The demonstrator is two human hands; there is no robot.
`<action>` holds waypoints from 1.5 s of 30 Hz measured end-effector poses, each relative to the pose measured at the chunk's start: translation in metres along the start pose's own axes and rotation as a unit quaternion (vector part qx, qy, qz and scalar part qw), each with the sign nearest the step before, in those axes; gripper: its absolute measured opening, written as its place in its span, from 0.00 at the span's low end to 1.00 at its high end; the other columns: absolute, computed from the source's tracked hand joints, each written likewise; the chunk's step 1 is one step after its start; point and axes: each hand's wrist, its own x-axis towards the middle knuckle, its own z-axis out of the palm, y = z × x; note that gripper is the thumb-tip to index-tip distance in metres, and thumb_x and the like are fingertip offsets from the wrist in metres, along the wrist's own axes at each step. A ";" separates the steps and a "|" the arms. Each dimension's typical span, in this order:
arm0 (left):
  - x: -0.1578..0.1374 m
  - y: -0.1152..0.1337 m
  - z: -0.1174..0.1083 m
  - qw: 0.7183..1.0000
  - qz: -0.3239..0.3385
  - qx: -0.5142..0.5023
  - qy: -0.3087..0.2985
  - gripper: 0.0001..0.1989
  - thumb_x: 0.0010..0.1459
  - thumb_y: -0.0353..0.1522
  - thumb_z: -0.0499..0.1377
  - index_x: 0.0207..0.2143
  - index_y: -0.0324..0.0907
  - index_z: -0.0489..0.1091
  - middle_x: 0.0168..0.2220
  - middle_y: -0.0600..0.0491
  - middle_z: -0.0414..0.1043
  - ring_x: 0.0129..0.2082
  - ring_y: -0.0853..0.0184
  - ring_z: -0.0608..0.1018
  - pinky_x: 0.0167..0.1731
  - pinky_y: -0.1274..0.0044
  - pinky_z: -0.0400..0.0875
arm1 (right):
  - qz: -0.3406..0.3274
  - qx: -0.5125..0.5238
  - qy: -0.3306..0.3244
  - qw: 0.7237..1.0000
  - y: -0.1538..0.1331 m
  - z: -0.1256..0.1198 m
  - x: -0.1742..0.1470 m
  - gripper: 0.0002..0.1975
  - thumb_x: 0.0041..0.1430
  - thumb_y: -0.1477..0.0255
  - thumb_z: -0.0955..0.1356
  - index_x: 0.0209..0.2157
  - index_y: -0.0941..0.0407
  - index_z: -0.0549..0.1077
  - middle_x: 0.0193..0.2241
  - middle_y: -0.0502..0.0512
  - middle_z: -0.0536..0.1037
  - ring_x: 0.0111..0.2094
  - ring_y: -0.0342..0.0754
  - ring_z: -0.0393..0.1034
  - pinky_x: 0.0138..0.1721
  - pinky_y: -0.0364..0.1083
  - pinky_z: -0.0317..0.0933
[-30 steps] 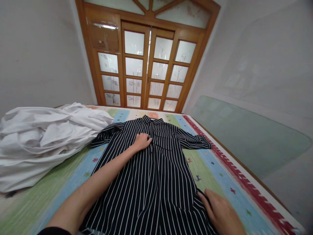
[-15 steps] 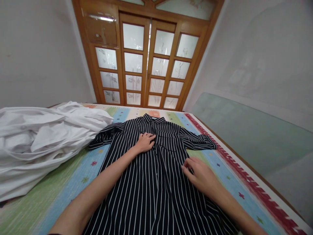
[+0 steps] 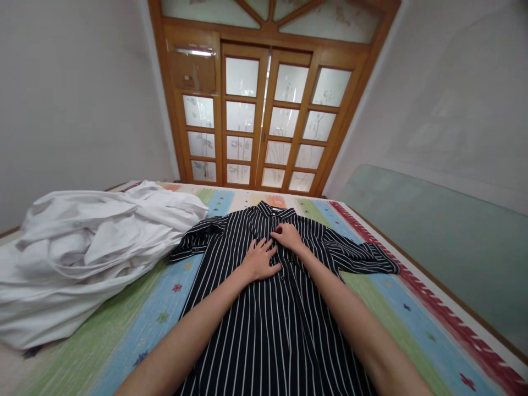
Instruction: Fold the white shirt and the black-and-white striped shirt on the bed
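A black shirt with white stripes [image 3: 243,324] lies spread out, front up, its collar at the far end and its sleeves out to both sides. My left hand [image 3: 259,260] rests flat on the chest left of the button placket, fingers spread. Just above and to the right, my right hand [image 3: 287,236] has thumb and fingertips pinched together at the placket below the collar. The cloth between those fingertips is mostly hidden by the hand. A small button shows at the collar and another below my hands.
A heap of crumpled white cloth [image 3: 103,236] lies at the left, close to the shirt's left sleeve. Under everything is a colourful striped cover [image 3: 144,308]. A pale green panel [image 3: 437,236] stands along the right wall. Wooden glazed doors [image 3: 264,115] are beyond the far edge.
My right hand has moved up and left from beside the shirt's right side to the placket, closing into a pinch. My left hand has spread its fingers on the chest. The view has shifted.
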 end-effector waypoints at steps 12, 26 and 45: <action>-0.007 -0.001 0.004 1.000 0.014 -0.021 0.016 0.34 0.59 0.51 0.51 0.62 0.44 0.59 0.65 0.44 0.54 0.66 0.49 0.54 0.63 0.52 0.42 | 0.063 0.082 0.089 0.991 0.021 0.031 0.036 0.11 0.58 0.75 0.63 0.31 0.59 0.78 0.32 0.57 0.80 0.34 0.46 0.73 0.38 0.41 0.59; 0.092 -0.034 -0.003 0.969 -0.205 -0.096 0.103 0.16 0.64 0.28 0.48 0.47 0.42 0.72 0.51 0.45 0.72 0.52 0.57 0.71 0.52 0.64 0.61 | 0.014 0.143 0.137 0.980 0.040 0.051 0.041 0.08 0.53 0.78 0.65 0.27 0.57 0.77 0.28 0.55 0.78 0.34 0.48 0.70 0.39 0.44 0.60; 0.116 -0.051 0.018 0.946 -0.158 -0.208 0.193 0.06 0.58 0.24 0.56 0.33 0.40 0.72 0.35 0.50 0.76 0.37 0.65 0.77 0.42 0.74 0.68 | 0.022 0.244 0.126 0.961 0.042 0.050 0.042 0.09 0.56 0.76 0.64 0.29 0.56 0.76 0.34 0.55 0.80 0.38 0.49 0.72 0.44 0.46 0.62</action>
